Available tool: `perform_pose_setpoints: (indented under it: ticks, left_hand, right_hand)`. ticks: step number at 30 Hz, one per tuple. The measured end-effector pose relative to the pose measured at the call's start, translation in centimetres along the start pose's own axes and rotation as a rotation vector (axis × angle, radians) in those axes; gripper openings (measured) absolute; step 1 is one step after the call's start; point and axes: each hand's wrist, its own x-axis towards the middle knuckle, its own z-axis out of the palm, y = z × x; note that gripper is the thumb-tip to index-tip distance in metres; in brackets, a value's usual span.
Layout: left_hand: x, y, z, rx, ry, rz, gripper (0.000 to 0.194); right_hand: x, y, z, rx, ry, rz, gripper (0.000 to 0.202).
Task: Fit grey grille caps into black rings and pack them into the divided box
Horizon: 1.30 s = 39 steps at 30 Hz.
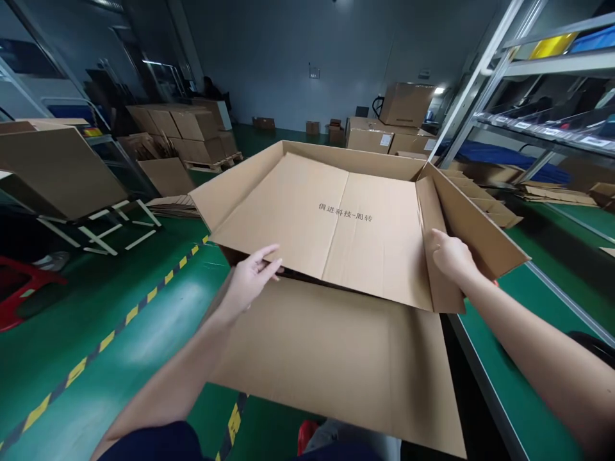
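A large open cardboard box stands in front of me, its near flap hanging toward my body and its other flaps folded outward. On its top lies a cardboard sheet with a line of printed black characters, a crease across its middle and a folded strip along its right side. My right hand is closed on that folded strip. At the sheet's near left edge is my left hand, fingers stretched and apart; whether it touches the edge I cannot tell. A dark gap shows under the sheet's near edge.
Stacked cartons stand on a pallet at back left. Another open box rests on a white-legged stand at left, near a red stool. A metal shelf rack rises at right. Yellow-black tape marks the green floor.
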Motion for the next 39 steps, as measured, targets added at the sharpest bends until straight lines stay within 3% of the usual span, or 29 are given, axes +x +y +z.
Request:
perform_pose_setpoints:
  ticks: [6, 8, 10, 12, 15, 18, 21, 24, 27, 34, 39]
  left_hand:
    - [-0.1, -0.8, 0.1, 0.077, -0.230, -0.219, 0.087]
    - [0.3, -0.8, 0.0, 0.159, -0.287, -0.240, 0.080]
    - [1.6, -0.7, -0.2, 0.280, -0.277, -0.167, 0.065]
    - [4.0, -0.5, -0.1, 0.414, -0.160, 0.008, 0.055]
    - [9.6, -0.9, 0.4, 0.642, -0.057, 0.249, 0.064]
    - [14.7, -2.8, 1.3, 0.902, -0.177, 0.203, 0.080]
    - [17.3, -5.7, 2.0, 1.106, -0.299, 0.029, 0.084]
    - [18.1, -8.6, 2.2, 1.226, -0.342, -0.071, 0.091]
    - [18.4, -10.1, 2.2, 1.285, -0.383, -0.104, 0.099]
    - [19.0, -9.5, 3.5, 1.363, -0.368, -0.128, 0.098]
    - [19.4, -9.6, 3.7, 1.307, -0.374, -0.186, 0.100]
  right_hand:
    - [2.4, -0.4, 5.1, -0.043, -0.111, 0.038, 0.065]
    - [2.9, -0.8, 6.4, -0.024, -0.158, 0.093, 0.062]
    - [3.6, -1.2, 7.3, -0.023, -0.164, 0.140, 0.059]
    - [4.1, -1.4, 7.9, -0.034, -0.155, 0.160, 0.059]
    - [4.7, -1.5, 8.9, -0.049, -0.174, 0.159, 0.062]
    - [4.6, -1.2, 10.1, -0.044, -0.225, 0.118, 0.063]
    - [4.2, -0.9, 11.4, -0.023, -0.285, 0.073, 0.064]
    - [4.1, -0.8, 12.4, -0.011, -0.310, 0.069, 0.064]
    - [4.6, -0.7, 13.0, -0.019, -0.317, 0.071, 0.059]
    - [5.4, -0.4, 13.6, -0.080, -0.415, 0.000, 0.062]
    - [5.6, -2.1, 14.1, -0.200, -0.308, -0.178, 0.058]
